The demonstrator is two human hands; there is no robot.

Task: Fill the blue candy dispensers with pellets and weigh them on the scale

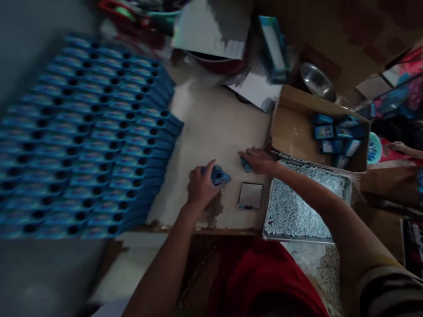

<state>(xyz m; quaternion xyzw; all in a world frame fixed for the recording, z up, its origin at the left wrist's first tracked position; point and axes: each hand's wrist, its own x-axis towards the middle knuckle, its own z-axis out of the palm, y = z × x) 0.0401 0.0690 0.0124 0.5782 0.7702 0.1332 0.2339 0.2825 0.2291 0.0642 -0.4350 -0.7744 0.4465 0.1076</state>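
Note:
My left hand (197,187) is closed around a small blue carton (220,176), with its dark opening facing up, over the table. To the right, my right hand (259,160) has its fingers curled over another small blue item (246,165) low on the tabletop; blur and the fingers hide its exact kind. Just below that hand lies a small flat scale (250,196) with a square silver top. Under my right forearm, a metal tray (267,220) holds a layer of pale blue-white pellets (297,207).
Rows of blue cartons (99,145) with dark round holes cover the left side. A cardboard box (291,132) at right holds several blue packs (342,134). Behind are a metal bowl (317,81) and a blue open box (274,48). Another person's hand (398,146) shows far right.

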